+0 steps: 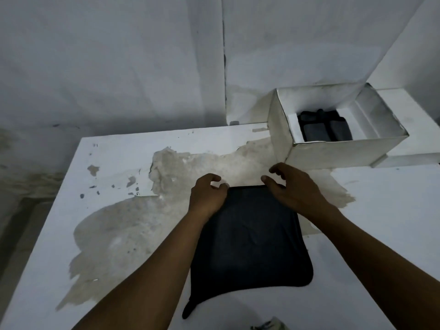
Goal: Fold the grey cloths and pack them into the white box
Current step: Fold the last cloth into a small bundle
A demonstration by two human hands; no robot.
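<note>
A dark grey cloth [252,239] lies spread flat on the white table [114,163], roughly square, with one corner trailing toward the near edge. My left hand [208,195] rests at the cloth's far left corner, fingers loosely curled over the edge. My right hand [295,186] hovers at the far right corner with fingers bent and spread, gripping nothing that I can see. The white box [333,151] stands open at the far right of the table. Folded grey cloths [325,128] lie inside it.
The tabletop has a large patch of worn, peeled paint in its middle. A white wall rises behind the table, and a white ledge [409,108] sits behind the box. The table's left edge drops off to a dim floor.
</note>
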